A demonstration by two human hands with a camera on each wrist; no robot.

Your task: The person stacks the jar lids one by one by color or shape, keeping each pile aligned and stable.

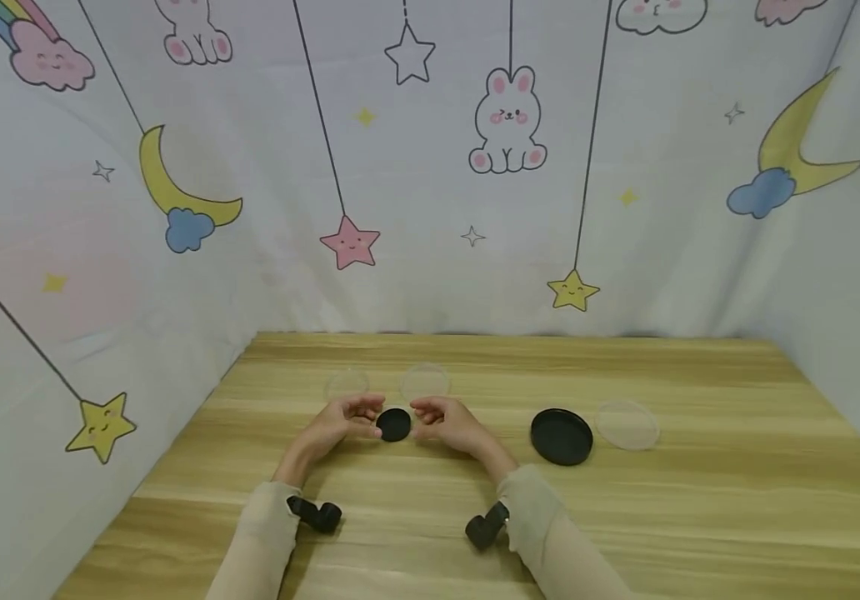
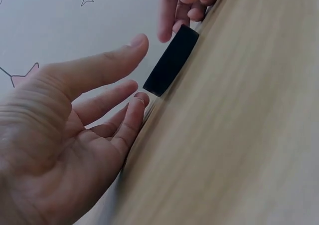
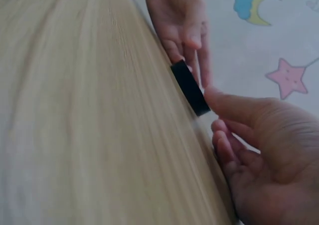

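A small black round lid or shallow dish [image 1: 394,425] lies flat on the wooden table between both hands. On its left is my left hand [image 1: 341,423], thumb and fingers spread apart and loosely bent, with nothing gripped. From the other side my right hand [image 1: 448,423] reaches in, its fingers relaxed and close to the rim. The left wrist view shows the black side wall [image 2: 171,60] edge-on, with the left fingertips just short of it. In the right wrist view the right thumb [image 3: 234,105] is at the near end of the black piece; whether it touches, I cannot tell.
Behind the hands lie two clear round discs, one at the left [image 1: 347,383] and another [image 1: 426,381] beside it. A larger black round dish [image 1: 562,437] sits to the right, next to a third clear disc [image 1: 627,425]. A printed curtain [image 1: 430,292] borders the table [image 1: 737,517].
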